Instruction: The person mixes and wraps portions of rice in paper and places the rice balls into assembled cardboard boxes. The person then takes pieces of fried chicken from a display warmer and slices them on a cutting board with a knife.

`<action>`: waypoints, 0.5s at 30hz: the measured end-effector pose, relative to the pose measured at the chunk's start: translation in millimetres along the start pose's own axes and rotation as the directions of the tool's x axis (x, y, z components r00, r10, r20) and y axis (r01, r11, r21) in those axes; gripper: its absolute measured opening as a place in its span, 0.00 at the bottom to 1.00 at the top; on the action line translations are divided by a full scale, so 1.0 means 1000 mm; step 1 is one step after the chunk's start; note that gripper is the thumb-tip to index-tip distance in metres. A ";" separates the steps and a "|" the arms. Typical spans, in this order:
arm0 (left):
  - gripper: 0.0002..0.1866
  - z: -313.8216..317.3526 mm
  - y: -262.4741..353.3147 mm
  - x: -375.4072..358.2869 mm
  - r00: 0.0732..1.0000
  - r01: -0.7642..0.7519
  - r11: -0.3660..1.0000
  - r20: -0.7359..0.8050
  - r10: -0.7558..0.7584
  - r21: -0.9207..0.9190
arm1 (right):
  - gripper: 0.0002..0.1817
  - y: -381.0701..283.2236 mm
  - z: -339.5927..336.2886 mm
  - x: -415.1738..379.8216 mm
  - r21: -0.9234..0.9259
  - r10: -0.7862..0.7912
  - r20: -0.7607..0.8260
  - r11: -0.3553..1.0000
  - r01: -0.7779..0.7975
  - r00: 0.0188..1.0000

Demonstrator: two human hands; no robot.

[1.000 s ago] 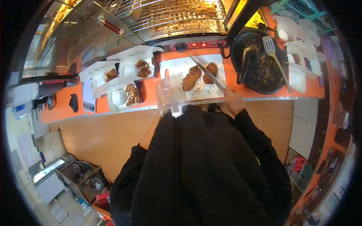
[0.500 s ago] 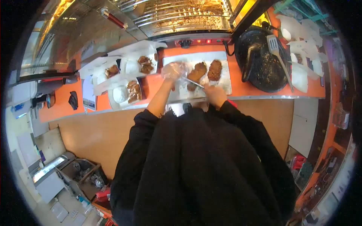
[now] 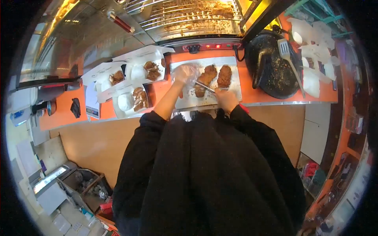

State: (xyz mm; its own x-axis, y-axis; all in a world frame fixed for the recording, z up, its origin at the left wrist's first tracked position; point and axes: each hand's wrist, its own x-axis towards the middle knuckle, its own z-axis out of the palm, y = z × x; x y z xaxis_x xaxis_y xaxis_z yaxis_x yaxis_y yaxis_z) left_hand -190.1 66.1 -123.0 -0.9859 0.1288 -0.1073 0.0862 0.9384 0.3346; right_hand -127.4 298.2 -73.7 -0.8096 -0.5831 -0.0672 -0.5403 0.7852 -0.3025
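My right hand (image 3: 226, 100) is closed around the handle of a knife (image 3: 205, 86). Its blade slants up and left across the lower part of a browned, breaded fried cutlet (image 3: 208, 74). At that cutlet's left edge is my left hand (image 3: 185, 74), inside a clear plastic glove that blurs its fingers. A second, darker fried cutlet (image 3: 224, 76) lies whole to the right. Both pieces rest on a pale metal tray (image 3: 233, 63) strewn with crumbs.
Left of the tray, open white boxes (image 3: 130, 103) hold rice and fried pieces. A black pan (image 3: 277, 76) with a slotted spatula (image 3: 290, 59) across it stands to the right, with more boxes (image 3: 312, 82) beyond. A heated cabinet with a wire rack (image 3: 189, 17) is behind the orange counter (image 3: 159, 88).
The knife has shifted slightly, its blade now lower across the cutlet. My left hand stays beside that piece. The whole view has tilted slightly.
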 end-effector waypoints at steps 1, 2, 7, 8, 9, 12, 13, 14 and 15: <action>0.21 -0.028 0.016 -0.002 1.000 -0.006 1.000 0.002 0.006 0.008 | 0.12 -0.007 -0.012 -0.005 -0.020 0.023 0.017 1.000 -0.023 1.000; 0.21 -0.054 0.034 -0.005 0.993 0.095 0.995 0.072 -0.097 0.034 | 0.13 -0.012 -0.024 -0.008 -0.041 0.051 0.036 0.998 -0.049 0.998; 0.20 -0.015 0.012 0.011 0.993 -0.033 0.996 -0.107 0.042 0.081 | 0.12 0.000 -0.022 0.002 -0.023 0.070 0.028 0.997 -0.069 0.997; 0.19 0.004 0.002 0.011 0.995 -0.027 0.999 -0.099 0.029 0.022 | 0.13 0.007 -0.006 0.006 -0.008 0.057 0.019 0.998 -0.057 0.998; 0.18 0.019 -0.003 0.006 0.996 -0.020 0.999 -0.085 0.017 -0.041 | 0.13 0.005 -0.002 0.008 0.000 0.075 0.057 0.997 -0.075 0.996; 0.16 0.018 0.001 0.016 0.993 0.018 0.992 -0.115 -0.033 -0.124 | 0.13 0.008 0.009 0.006 -0.033 0.076 0.028 0.997 -0.075 0.997; 0.15 0.013 0.000 0.023 0.989 0.045 0.989 -0.131 -0.063 -0.139 | 0.13 0.008 0.005 0.009 -0.036 0.072 0.007 0.997 -0.072 0.997; 0.15 -0.004 0.008 0.017 0.991 0.039 0.991 -0.125 -0.056 -0.130 | 0.13 0.003 0.001 0.001 -0.050 0.042 -0.041 0.998 -0.044 0.998; 0.15 -0.020 0.017 0.011 0.999 -0.021 0.988 -0.044 0.015 -0.153 | 0.13 -0.001 -0.004 -0.005 -0.070 0.012 -0.086 0.997 -0.018 0.996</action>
State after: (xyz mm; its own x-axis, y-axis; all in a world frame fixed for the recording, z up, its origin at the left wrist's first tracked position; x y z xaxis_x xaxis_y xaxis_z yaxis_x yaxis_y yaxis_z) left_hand -202.5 77.2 -99.7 -0.9898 0.1286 -0.0614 0.0843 0.8755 0.4758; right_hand -123.6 301.2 -69.2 -0.8329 -0.5534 0.0109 -0.5402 0.8084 -0.2337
